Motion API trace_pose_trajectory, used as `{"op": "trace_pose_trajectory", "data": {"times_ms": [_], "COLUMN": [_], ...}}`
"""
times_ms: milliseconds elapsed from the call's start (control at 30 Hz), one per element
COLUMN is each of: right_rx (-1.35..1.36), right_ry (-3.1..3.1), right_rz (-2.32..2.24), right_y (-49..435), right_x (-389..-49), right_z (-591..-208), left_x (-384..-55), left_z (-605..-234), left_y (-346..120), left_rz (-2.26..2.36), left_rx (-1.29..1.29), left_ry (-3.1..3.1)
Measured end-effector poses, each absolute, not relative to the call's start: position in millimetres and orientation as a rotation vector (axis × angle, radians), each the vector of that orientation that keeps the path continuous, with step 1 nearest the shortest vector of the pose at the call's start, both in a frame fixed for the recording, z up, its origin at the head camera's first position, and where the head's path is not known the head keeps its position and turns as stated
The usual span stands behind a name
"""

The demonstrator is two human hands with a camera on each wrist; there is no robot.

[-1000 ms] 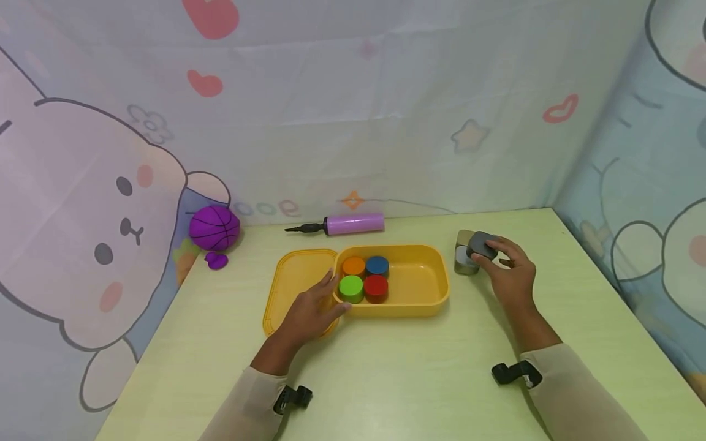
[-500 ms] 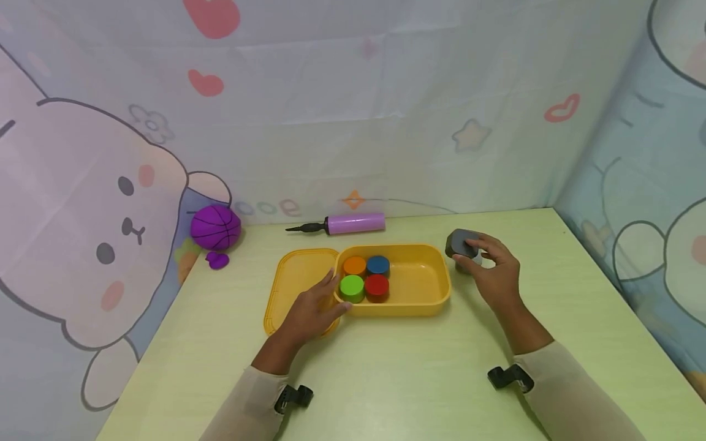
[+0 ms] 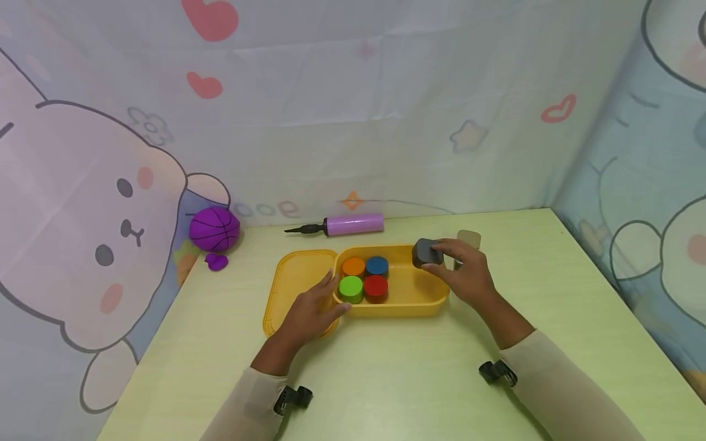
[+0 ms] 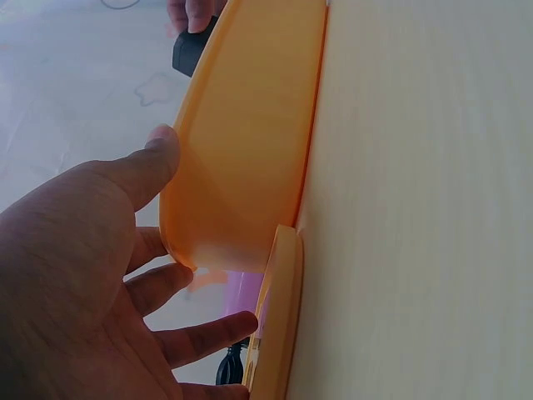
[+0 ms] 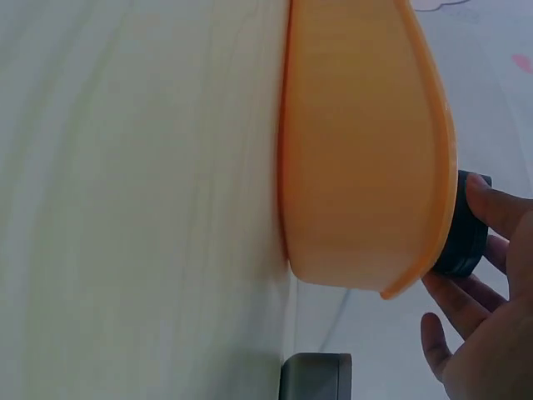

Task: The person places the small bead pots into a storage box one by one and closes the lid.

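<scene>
My right hand (image 3: pixel 469 272) pinches a dark grey rounded-square block (image 3: pixel 427 253) between thumb and fingers, above the back right part of an open yellow box (image 3: pixel 391 311). In the right wrist view the dark block (image 5: pixel 462 229) shows at the box's rim. Inside the box's left half sit round-topped pieces: orange (image 3: pixel 353 267), blue (image 3: pixel 377 266), green (image 3: pixel 350 288) and red (image 3: pixel 375 288). My left hand (image 3: pixel 309 313) rests at the box's left end, thumb touching its wall and fingers extended. Under that hand lies the yellow lid (image 3: pixel 295 285).
A beige-topped block (image 3: pixel 469 237) stands right of the box, partly behind my right hand. In the right wrist view a grey block (image 5: pixel 315 377) stands there. Behind the box lies a purple pump (image 3: pixel 355 224). A purple ball (image 3: pixel 214 229) and small purple piece (image 3: pixel 217 262) are far left.
My right hand has carried the dark grey block leftward from above the other blocks to over the box. My left hand has stayed at the box's left end.
</scene>
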State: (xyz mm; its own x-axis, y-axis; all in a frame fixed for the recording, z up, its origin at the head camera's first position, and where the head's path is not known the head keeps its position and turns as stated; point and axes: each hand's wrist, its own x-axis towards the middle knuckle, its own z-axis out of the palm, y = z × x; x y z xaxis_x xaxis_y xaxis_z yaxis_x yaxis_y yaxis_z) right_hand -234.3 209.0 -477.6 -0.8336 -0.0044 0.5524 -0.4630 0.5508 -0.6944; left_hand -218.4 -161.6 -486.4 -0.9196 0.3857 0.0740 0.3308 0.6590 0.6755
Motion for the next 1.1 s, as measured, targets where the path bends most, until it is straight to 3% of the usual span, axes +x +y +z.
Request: {"op": "trace_pose_trajectory", "data": {"times_ms": [500, 1100], "right_rx": [0.479, 0.343], "right_ry": [-2.381, -2.729], "right_rz": [1.311, 1.1], "right_y": [184.5, 165.6], "right_x": [-251.2, -263.1], "right_z": [-477.0, -472.0], "left_x": [-218.2, -218.9], "left_z": [-488.7, -488.1], "left_y": [-161.9, -162.2], "left_rz": [1.106, 1.148], "left_rx": [0.589, 0.603], "left_ry": [2.803, 2.781]}}
